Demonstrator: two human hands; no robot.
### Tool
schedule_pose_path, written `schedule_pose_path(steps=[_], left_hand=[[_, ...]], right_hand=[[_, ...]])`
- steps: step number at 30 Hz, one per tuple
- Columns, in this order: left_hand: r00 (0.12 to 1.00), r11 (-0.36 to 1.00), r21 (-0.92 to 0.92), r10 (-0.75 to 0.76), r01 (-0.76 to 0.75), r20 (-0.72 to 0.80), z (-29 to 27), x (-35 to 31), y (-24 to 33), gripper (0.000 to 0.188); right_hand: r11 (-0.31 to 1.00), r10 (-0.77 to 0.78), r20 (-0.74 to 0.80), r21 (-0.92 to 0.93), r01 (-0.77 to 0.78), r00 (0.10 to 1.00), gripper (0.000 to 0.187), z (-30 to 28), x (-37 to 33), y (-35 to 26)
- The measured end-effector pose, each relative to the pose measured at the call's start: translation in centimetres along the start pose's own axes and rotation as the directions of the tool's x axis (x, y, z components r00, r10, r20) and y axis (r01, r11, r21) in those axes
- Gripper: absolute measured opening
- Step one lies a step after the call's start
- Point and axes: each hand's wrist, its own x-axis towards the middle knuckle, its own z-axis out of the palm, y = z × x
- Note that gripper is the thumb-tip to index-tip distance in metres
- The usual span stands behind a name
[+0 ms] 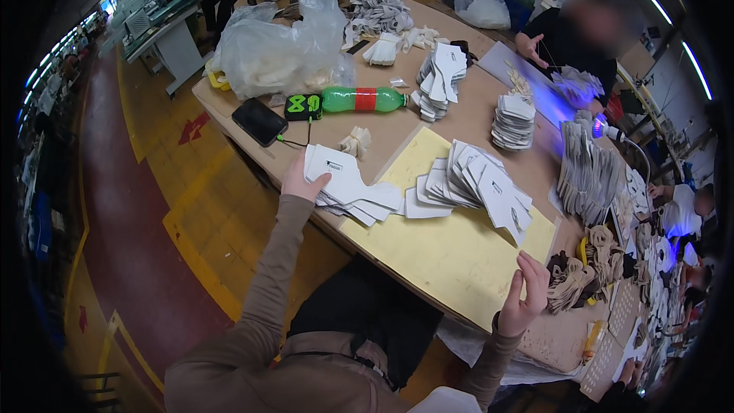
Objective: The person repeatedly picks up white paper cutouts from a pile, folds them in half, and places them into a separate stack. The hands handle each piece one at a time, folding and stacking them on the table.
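My left hand (303, 180) grips the left end of a small stack of flat white cut pieces (341, 176), thumb on top, at the near left table edge. The top piece is curved and bears a small dark print. My right hand (526, 294) hovers by the right part of the yellow sheet (428, 248), fingers loosely bent and apart, holding nothing I can see. Between the hands a larger fanned pile of similar white pieces (478, 180) lies on the sheet, its right end closest to my right hand.
A green bottle (359, 99), a black phone (260, 121), a cabled device (303, 107) and a plastic bag (279, 46) lie beyond my left hand. More stacks (513, 122) stand farther back. Across the table, a person handles grey pieces (575, 87) near a purple-lit lamp (604, 127).
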Motion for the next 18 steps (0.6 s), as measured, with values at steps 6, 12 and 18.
schedule_pose_path(steps=[6, 12, 18], left_hand=[[0.989, 0.987, 0.144, 0.094, -0.077, -0.118, -0.1, -1.2, -0.3, 0.075], [0.978, 0.978, -0.148, 0.124, -0.149, -0.166, -0.7, -4.4, 4.2, 0.053], [0.903, 0.949, 0.195, 0.300, -0.249, -0.306, -1.7, -3.5, 4.2, 0.041]], right_hand=[[0.990, -0.138, 0.171, -0.018, 0.143, 0.976, 0.029, 1.7, 2.6, -0.6], [0.975, -0.126, 0.220, -0.154, 0.161, 0.967, 0.061, 7.6, 5.7, 5.6], [0.986, -0.068, 0.371, -0.115, 0.119, 0.926, 0.069, 10.3, 5.1, 10.0]])
